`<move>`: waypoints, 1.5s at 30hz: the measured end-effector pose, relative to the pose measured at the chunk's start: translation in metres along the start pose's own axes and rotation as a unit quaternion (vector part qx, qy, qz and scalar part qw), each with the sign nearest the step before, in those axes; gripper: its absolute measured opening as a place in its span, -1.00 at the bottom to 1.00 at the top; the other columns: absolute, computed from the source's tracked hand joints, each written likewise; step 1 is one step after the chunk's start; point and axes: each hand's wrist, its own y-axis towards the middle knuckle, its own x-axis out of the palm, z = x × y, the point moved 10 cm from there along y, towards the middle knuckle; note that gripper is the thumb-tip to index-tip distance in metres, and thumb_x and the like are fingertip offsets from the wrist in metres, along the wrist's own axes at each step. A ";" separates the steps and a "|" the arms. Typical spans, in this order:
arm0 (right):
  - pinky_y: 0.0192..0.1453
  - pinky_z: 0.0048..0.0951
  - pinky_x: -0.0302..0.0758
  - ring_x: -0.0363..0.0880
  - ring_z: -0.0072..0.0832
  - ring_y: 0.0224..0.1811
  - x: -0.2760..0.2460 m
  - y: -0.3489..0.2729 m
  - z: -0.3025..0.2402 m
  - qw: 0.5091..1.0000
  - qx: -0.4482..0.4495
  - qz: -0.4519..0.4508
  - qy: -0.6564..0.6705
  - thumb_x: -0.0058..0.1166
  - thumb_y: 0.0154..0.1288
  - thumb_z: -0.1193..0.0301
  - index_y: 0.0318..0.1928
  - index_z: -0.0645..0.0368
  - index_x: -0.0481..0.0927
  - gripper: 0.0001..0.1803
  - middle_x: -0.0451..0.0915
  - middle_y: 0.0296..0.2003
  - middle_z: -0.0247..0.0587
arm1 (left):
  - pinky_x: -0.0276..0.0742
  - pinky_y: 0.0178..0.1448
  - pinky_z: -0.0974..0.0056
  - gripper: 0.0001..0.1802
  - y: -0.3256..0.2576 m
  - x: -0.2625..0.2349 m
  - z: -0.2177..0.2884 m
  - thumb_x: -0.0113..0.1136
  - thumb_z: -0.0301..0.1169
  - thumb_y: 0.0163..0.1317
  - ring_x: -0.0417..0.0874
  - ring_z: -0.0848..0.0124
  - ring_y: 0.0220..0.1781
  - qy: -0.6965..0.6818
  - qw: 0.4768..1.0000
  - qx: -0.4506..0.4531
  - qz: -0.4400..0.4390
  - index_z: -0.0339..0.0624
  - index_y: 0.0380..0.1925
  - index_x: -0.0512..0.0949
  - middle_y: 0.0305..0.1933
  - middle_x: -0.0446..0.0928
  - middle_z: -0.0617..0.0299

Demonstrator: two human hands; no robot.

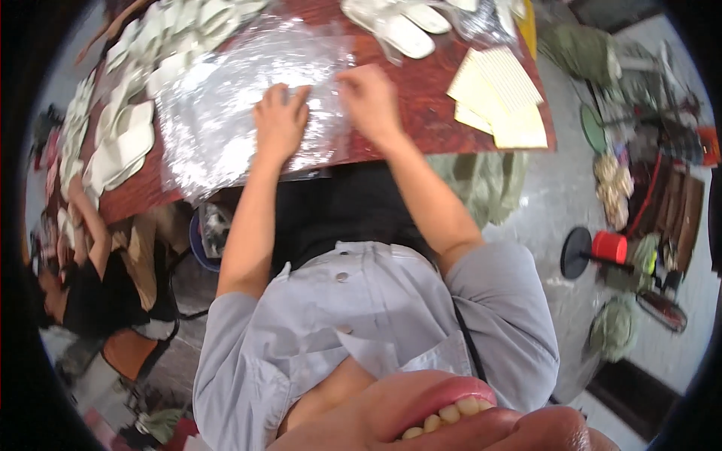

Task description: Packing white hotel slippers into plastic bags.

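A pile of clear plastic bags (pixel 218 98) lies on the dark red table (pixel 421 98) in front of me, shining with glare. My left hand (pixel 280 124) rests on the pile, fingers apart and palm down. At the pile's right edge is my right hand (pixel 370 104), with thumb and fingers drawn together on the edge of a clear bag. Its fingertips are slightly blurred. To the right lie pale yellow sheets (pixel 500 98), one of them with rows of marks. Beyond my right hand are white slippers (pixel 406 28), partly in clear plastic.
White slippers (pixel 124 143) line the table's left side in rows. A co-worker in black (pixel 105 278) sits at the left, an arm reaching to the slippers. A blue tub (pixel 207 240) stands below the table. Fans (pixel 577 253) and bundles occupy the floor at right.
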 end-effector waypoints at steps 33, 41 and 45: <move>0.18 -0.21 0.49 0.65 -0.07 -0.02 -0.061 0.199 0.250 0.937 -0.032 -0.128 -0.323 0.08 0.24 0.26 0.03 0.40 0.62 -0.52 0.66 -0.07 0.18 | 0.21 0.32 -0.23 -0.27 0.011 0.011 0.027 0.39 0.09 0.02 0.23 -0.19 0.41 -0.054 0.992 0.003 -0.117 0.07 0.19 0.53 0.27 0.37 -0.12; -0.10 -0.56 0.49 0.59 -0.59 -0.20 -0.083 0.180 0.097 0.984 0.151 -0.090 0.037 0.13 0.32 0.46 0.15 0.30 0.59 -0.60 0.65 -0.18 -0.07 | 0.44 0.12 0.05 -0.67 0.009 0.013 0.054 0.32 -0.19 0.13 0.48 0.18 0.15 -0.076 0.990 0.086 -0.079 -0.15 -0.19 0.61 -0.07 0.51 0.13; 0.04 -0.43 0.51 0.63 -0.43 -0.08 -0.042 0.178 -0.013 0.988 0.001 -0.141 0.065 0.16 0.22 0.49 0.10 0.32 0.62 -0.59 0.68 -0.13 -0.03 | 0.48 0.14 0.09 -0.74 0.008 0.015 0.064 0.23 -0.24 0.26 0.61 0.22 0.02 -0.109 0.986 0.093 -0.091 -0.13 -0.14 0.64 -0.13 0.61 0.17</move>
